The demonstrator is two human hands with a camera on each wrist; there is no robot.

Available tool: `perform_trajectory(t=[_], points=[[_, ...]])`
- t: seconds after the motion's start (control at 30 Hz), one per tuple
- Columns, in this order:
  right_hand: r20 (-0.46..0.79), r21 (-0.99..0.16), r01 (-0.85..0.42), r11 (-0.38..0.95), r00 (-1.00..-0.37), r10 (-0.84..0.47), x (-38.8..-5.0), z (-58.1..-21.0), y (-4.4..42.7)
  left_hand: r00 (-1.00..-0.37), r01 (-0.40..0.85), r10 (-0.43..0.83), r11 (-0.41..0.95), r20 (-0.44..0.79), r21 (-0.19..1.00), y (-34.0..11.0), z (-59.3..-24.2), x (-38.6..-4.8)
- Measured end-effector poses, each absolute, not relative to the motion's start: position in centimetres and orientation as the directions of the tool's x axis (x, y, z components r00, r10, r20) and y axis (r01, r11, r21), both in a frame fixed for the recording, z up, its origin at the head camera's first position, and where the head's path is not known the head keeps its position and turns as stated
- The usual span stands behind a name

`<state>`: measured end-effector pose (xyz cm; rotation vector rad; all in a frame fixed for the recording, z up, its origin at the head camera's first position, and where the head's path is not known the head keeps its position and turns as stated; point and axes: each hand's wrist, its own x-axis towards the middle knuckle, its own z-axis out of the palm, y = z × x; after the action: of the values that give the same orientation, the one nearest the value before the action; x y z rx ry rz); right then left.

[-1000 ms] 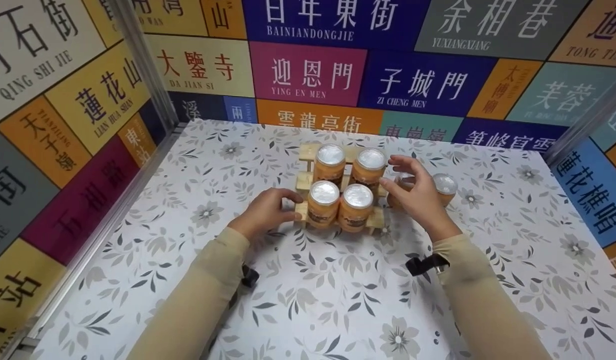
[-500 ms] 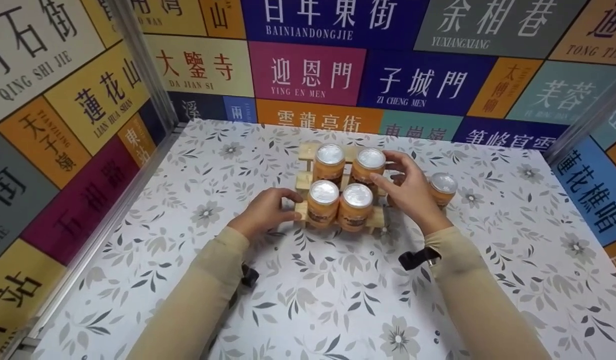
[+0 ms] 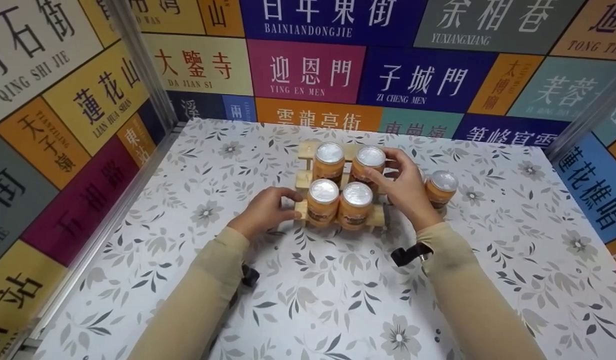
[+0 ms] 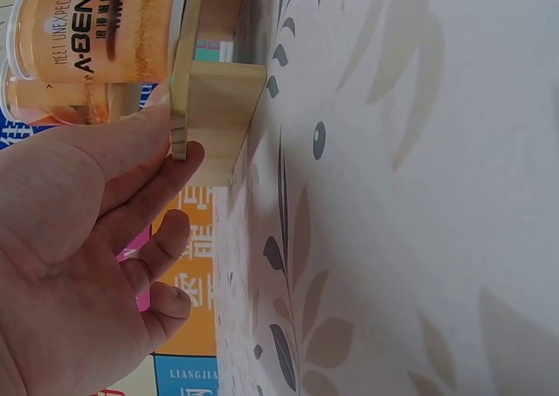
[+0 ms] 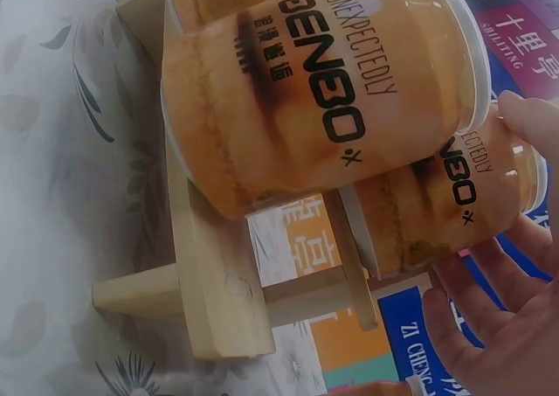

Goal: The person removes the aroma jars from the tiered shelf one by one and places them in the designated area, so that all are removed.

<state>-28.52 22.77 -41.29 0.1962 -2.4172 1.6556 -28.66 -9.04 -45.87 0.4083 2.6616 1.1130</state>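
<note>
A small wooden stepped rack point(image 3: 304, 179) holds two rows of orange cans with silver lids. My left hand point(image 3: 265, 212) pinches the left end of its lowest step between thumb and fingers, seen closely at the wooden step point(image 4: 223, 107) in the left wrist view. My right hand point(image 3: 410, 192) holds the back right can point(image 3: 371, 159), thumb in front and fingers behind. In the right wrist view this can point(image 5: 437, 208) sits on a higher step, behind the front right can point(image 5: 297, 99). The front left can point(image 3: 322, 205) and back left can point(image 3: 329, 162) stand untouched.
Another orange can point(image 3: 442, 187) stands on the table just right of my right hand. A floral cloth point(image 3: 308, 300) covers the table. Panels with Chinese street names point(image 3: 308, 70) rise behind it and at both sides.
My right hand has moved left, from beside the back right can to a hold around it. My left hand stays at the rack's end.
</note>
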Motion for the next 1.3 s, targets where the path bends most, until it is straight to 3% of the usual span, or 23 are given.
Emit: perform_trajectory(t=[0.67,0.97,1.3], points=[[0.251,-0.938,-0.201,0.283,-0.956,0.152,-27.5,-41.1,24.3,-0.929,0.182,0.358,0.662,-0.093,0.727,-8.9,-45.9,-28.7],[0.3,-0.94,-0.253,0.229,-0.931,0.206,-26.5,-40.9,26.3,-0.932,0.194,0.354,0.669,-0.077,0.718,-9.4,-45.6,-28.7],[0.284,-0.926,-0.195,0.322,-0.923,0.258,-25.3,-40.6,30.0,-0.929,0.186,0.359,0.665,-0.091,0.724,-9.1,-45.8,-28.8]])
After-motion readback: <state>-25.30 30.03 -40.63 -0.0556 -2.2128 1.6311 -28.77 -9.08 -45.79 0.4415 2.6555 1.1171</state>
